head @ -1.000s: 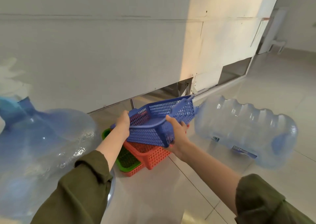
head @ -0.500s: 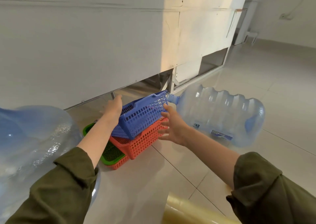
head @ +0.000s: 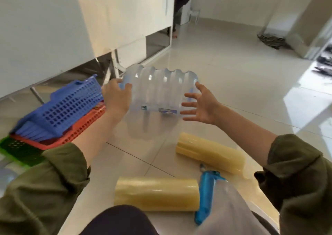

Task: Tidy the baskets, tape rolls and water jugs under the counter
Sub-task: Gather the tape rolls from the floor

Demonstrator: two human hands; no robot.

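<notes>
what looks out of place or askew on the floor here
The clear ribbed plastic water jug lies on its side. The blue perforated plastic basket sits tilted in the red basket, not nested flat. Two yellowish tape rolls lie loose on the tiles.

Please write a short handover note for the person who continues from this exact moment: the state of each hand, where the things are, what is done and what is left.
Left hand: on the neck end of the water jug, which lies on its side on the floor.
Right hand: open, fingers spread, near the jug's base; contact is unclear.
Baskets: blue basket sits tilted in the red basket, over the green basket, by the counter's edge.
Two tape rolls lie loose on the floor, with a blue tape dispenser between them.
Done: baskets stacked.
Left: the jug, the rolls, and pushing everything under the counter.
</notes>
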